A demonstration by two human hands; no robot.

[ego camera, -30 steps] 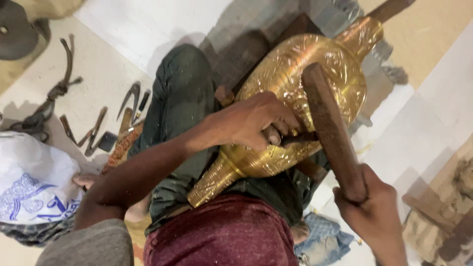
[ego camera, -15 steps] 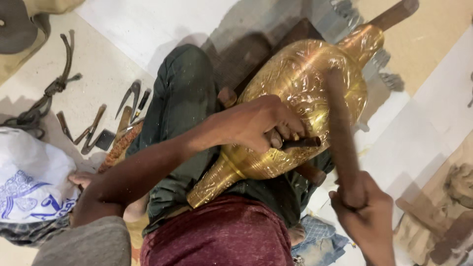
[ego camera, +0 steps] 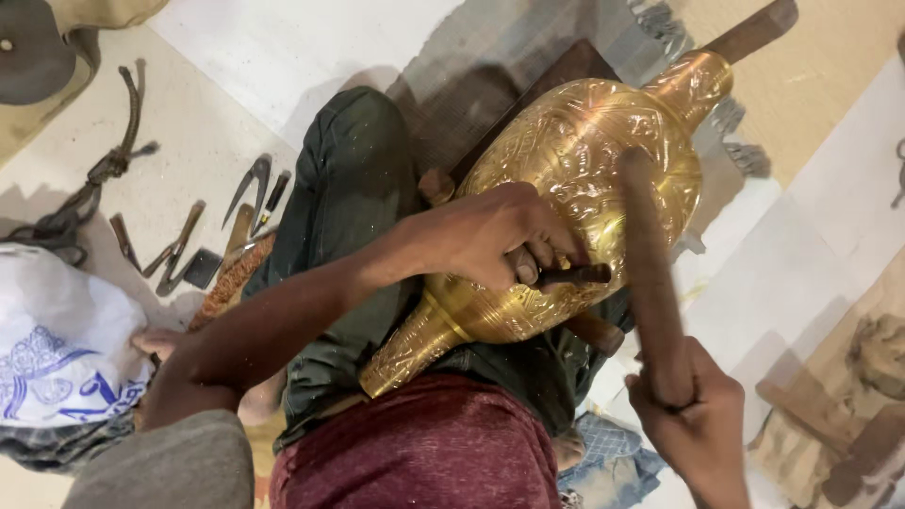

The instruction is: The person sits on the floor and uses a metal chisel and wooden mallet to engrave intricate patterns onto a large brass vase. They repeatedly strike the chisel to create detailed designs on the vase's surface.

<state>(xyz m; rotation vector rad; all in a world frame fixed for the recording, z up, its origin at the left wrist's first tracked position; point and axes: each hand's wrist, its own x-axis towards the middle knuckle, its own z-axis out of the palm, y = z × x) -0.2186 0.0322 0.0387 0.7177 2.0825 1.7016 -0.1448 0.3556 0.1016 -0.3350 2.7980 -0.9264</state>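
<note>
A large engraved brass vase [ego camera: 575,160] lies on its side across my lap, its flared foot near my waist and its neck pointing up right on a wooden rod [ego camera: 754,28]. My left hand [ego camera: 500,240] presses on the vase's belly and pinches a short dark metal punch [ego camera: 575,275] against the surface. My right hand [ego camera: 693,415] grips the lower end of a thick wooden stick [ego camera: 646,254], which stands raised over the punch and looks blurred.
Several metal hand tools, among them a divider [ego camera: 250,184] and chisels [ego camera: 179,240], lie on the pale floor at left. A white printed bag [ego camera: 57,339] sits at lower left, a rope [ego camera: 104,170] above it. Wooden pieces [ego camera: 848,415] lie at lower right.
The wooden stick has swung from a slanted pose over the vase to a more upright one, and my right hand has shifted slightly. My left hand stays on the punch.
</note>
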